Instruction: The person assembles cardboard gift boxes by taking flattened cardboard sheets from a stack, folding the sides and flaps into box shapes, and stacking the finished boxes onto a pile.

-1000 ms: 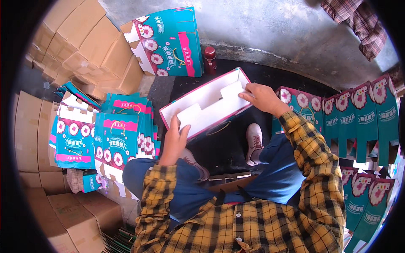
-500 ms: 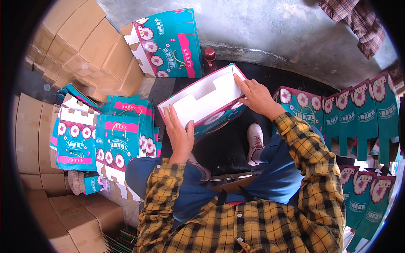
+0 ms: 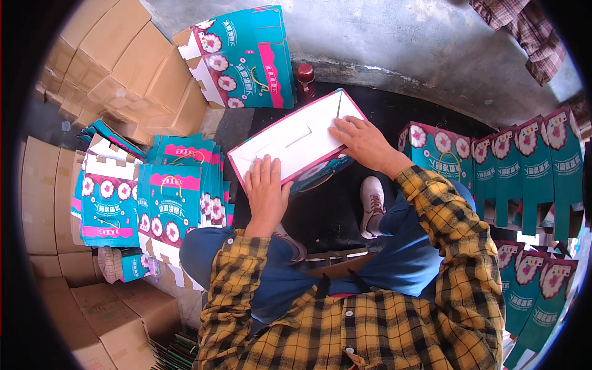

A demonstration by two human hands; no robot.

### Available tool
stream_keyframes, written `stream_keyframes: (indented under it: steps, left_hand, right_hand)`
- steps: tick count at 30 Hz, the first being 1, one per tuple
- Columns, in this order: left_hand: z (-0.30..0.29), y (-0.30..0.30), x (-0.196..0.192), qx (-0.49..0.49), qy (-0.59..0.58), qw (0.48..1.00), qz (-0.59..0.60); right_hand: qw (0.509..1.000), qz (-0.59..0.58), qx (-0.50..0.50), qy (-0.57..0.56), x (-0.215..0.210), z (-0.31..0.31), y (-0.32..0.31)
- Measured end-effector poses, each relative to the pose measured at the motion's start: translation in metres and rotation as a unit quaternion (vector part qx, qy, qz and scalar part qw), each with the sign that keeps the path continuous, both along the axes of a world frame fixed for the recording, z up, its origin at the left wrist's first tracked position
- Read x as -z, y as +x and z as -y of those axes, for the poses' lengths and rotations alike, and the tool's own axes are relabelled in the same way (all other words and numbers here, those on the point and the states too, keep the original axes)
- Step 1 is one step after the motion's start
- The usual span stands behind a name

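Note:
A teal and magenta gift box [image 3: 297, 140] of printed cardboard lies tilted in front of me, its white flaps facing up. The flaps meet around a stepped slit in the middle. My left hand [image 3: 266, 190] rests with straight fingers on the white panel at the box's near left end, thumb beside the near edge. My right hand [image 3: 369, 145] lies over the right end, its fingers stretched across the white flap and the thumb hidden. A yellow cord handle shows on the box's near side, partly in shade.
Flattened gift boxes [image 3: 169, 200] are piled at my left; another flat stack [image 3: 250, 61] leans by the wall. Brown cartons [image 3: 117, 61] stand at the far left. Standing gift boxes [image 3: 524, 160] line the right side. A red flask [image 3: 305, 83] stands near the wall.
The white flaps have folded down and come together, closing the notched gap. My right hand has shifted left from the box's corner onto the flap. My left hand still rests at the left end.

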State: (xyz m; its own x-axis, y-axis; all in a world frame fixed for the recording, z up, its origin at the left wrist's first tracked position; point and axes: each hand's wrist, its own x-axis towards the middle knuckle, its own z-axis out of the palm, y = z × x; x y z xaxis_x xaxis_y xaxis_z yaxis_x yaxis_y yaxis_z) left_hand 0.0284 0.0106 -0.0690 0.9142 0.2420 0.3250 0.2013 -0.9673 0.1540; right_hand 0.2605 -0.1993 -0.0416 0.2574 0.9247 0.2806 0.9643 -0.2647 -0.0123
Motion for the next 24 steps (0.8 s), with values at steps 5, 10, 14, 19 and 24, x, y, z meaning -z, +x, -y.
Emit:
stream_keyframes:
  steps: [5, 10, 14, 19, 24]
  left_hand:
    - [-0.004, 0.001, 0.003, 0.014, 0.004, 1.0, -0.008]
    - [-0.008, -0.001, 0.007, 0.038, 0.009, 0.999, -0.022]
    - [-0.008, -0.001, 0.005, 0.053, -0.01, 0.998, -0.034]
    - [-0.009, -0.001, 0.002, 0.056, -0.035, 0.997, -0.049]
    - [-0.009, -0.005, 0.001, 0.052, -0.074, 0.996, 0.014]
  right_hand:
    - [1.0, -0.018, -0.023, -0.005, 0.009, -0.003, 0.005]
    - [0.998, -0.033, -0.037, -0.024, 0.018, -0.002, 0.008]
    - [0.998, -0.021, -0.048, -0.033, 0.02, -0.001, 0.011]
    - [0.996, -0.052, -0.053, -0.053, 0.015, -0.001, 0.009]
    - [0.993, -0.096, -0.066, -0.01, 0.006, 0.003, 0.011]
